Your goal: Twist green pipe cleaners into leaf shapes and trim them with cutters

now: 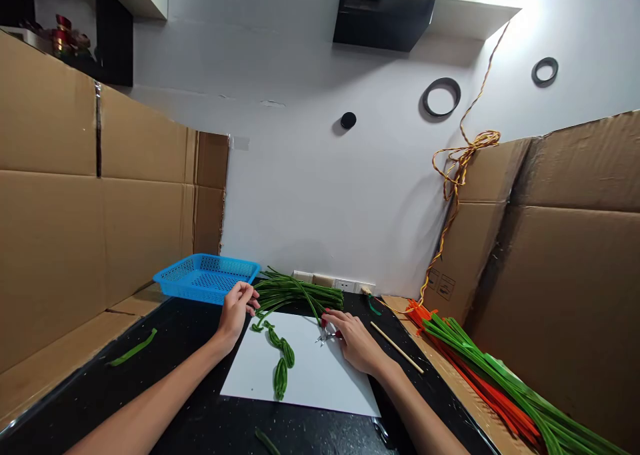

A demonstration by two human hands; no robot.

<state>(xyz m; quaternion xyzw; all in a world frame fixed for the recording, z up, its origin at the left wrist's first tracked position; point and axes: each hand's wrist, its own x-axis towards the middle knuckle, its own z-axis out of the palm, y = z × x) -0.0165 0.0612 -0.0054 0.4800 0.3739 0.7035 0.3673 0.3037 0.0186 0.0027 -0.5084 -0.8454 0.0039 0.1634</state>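
My left hand (236, 313) is at the upper left edge of a white sheet (330, 381), its fingers curled beside the ends of a bundle of green fuzzy craft stems (305, 295). Whether anything is in those fingers is hidden. At the sheet's upper right, my right hand (356, 340) has its fingers closed around the red handles of small metal pliers (328, 333), whose open jaws point toward the paper. Several leaf-like loops bent from green stems (281, 377) form a winding line on the sheet. One single stem slants from the bundle toward the pliers.
A blue mesh basket (210, 279) stands at the back left. A wooden stick (397, 348) lies right of the sheet. Green (493, 368) and orange stems (500, 400) lie along the right. A loose green strip (133, 348) is at left. Cardboard walls (145, 221) flank the black table.
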